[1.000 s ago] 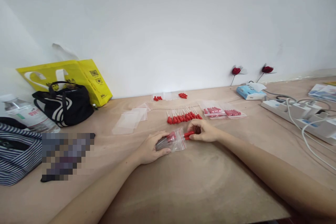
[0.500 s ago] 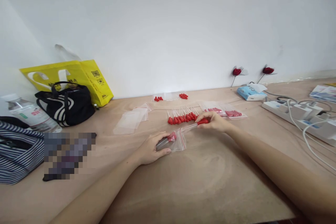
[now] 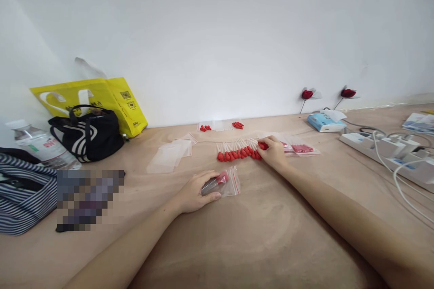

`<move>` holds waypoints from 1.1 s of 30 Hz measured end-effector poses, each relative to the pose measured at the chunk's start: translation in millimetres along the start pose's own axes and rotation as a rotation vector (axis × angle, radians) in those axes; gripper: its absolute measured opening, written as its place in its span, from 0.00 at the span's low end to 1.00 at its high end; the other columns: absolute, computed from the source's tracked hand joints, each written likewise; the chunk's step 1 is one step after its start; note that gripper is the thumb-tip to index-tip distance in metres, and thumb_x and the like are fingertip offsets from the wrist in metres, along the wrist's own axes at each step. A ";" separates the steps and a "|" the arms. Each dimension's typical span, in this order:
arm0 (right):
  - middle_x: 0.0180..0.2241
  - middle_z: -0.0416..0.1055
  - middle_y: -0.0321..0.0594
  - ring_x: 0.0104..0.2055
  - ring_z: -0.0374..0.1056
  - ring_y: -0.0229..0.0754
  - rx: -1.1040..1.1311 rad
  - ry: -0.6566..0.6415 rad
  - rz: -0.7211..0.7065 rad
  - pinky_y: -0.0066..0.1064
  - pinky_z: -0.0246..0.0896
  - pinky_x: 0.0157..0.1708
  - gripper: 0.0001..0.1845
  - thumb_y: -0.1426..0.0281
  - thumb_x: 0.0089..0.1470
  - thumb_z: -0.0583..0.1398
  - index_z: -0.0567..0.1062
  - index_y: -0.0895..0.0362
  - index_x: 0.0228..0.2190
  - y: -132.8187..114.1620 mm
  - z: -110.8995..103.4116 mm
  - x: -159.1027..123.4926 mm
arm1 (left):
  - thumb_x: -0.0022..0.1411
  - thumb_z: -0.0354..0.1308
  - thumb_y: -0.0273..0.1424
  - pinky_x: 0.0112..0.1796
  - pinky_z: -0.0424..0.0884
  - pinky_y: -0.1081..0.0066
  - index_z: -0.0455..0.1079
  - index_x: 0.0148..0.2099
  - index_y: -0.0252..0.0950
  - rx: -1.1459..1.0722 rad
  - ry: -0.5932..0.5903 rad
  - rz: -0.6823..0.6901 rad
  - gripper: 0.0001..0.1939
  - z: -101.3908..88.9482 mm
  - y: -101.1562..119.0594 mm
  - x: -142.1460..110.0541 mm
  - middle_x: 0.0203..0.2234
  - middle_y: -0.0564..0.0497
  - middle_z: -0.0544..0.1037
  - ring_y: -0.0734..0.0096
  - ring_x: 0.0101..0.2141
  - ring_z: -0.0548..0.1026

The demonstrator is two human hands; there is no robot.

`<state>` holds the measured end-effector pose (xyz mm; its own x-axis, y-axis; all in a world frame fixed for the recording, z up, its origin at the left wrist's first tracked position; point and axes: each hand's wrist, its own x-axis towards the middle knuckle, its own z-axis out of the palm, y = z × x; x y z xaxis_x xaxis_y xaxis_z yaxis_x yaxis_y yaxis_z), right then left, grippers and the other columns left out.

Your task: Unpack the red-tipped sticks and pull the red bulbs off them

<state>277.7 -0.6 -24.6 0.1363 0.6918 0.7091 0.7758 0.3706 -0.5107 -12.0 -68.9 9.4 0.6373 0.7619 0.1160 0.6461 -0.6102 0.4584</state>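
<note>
My left hand (image 3: 198,192) rests on the table, closed around a clear zip bag (image 3: 231,185). Inside the bag show red bulbs and clear greyish tubes, partly covered by my fingers. The bag's red-lined end points right. My right hand (image 3: 273,153) is at the right end of a row of droppers (image 3: 237,153) with red bulbs and thin pale stems. Its fingers pinch a red bulb there; the stem of that dropper is hidden. Just behind this hand lie flat zip bags (image 3: 301,148) with red bulbs showing inside.
Flat clear bags (image 3: 166,158) lie left of the row. Small red pieces (image 3: 238,125) sit by the wall. To the right are a tissue pack (image 3: 325,122) and a power strip (image 3: 393,158) with cables. Handbags (image 3: 90,137) and a large bottle (image 3: 44,146) stand left.
My right hand has moved from beside the zip bag, where it held a dropper, back and right to the end of the row. My left hand stays on the bag.
</note>
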 end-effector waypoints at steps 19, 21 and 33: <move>0.28 0.64 0.41 0.29 0.62 0.40 -0.071 -0.097 0.091 0.31 0.59 0.30 0.15 0.59 0.43 0.58 0.74 0.59 0.26 -5.6 1.6 1.3 | 0.54 0.53 0.41 0.50 0.59 0.61 0.58 0.54 0.40 -0.011 0.005 -0.002 0.25 -0.1 1.1 -0.5 0.51 0.48 0.65 0.61 0.50 0.63; 0.28 0.65 0.41 0.30 0.62 0.41 -0.108 -0.072 0.121 0.31 0.57 0.30 0.14 0.59 0.44 0.57 0.74 0.57 0.26 -9.4 -3.0 0.0 | 0.54 0.53 0.41 0.50 0.58 0.61 0.58 0.54 0.40 -0.008 0.003 -0.003 0.25 -0.2 1.5 -0.5 0.51 0.48 0.65 0.62 0.51 0.63; 0.22 0.68 0.36 0.27 0.62 0.37 0.321 -0.579 -0.173 0.28 0.55 0.29 0.05 0.67 0.45 0.59 0.75 0.54 0.25 -79.6 -15.2 -46.9 | 0.57 0.51 0.41 0.49 0.60 0.64 0.59 0.52 0.39 -0.021 0.042 0.045 0.22 2.2 0.0 -0.6 0.50 0.48 0.66 0.64 0.49 0.64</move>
<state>218.9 -72.0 -9.9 -0.3943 0.7927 0.4649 0.5231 0.6096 -0.5957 -11.4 -69.8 7.4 0.6470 0.7425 0.1735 0.6079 -0.6397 0.4703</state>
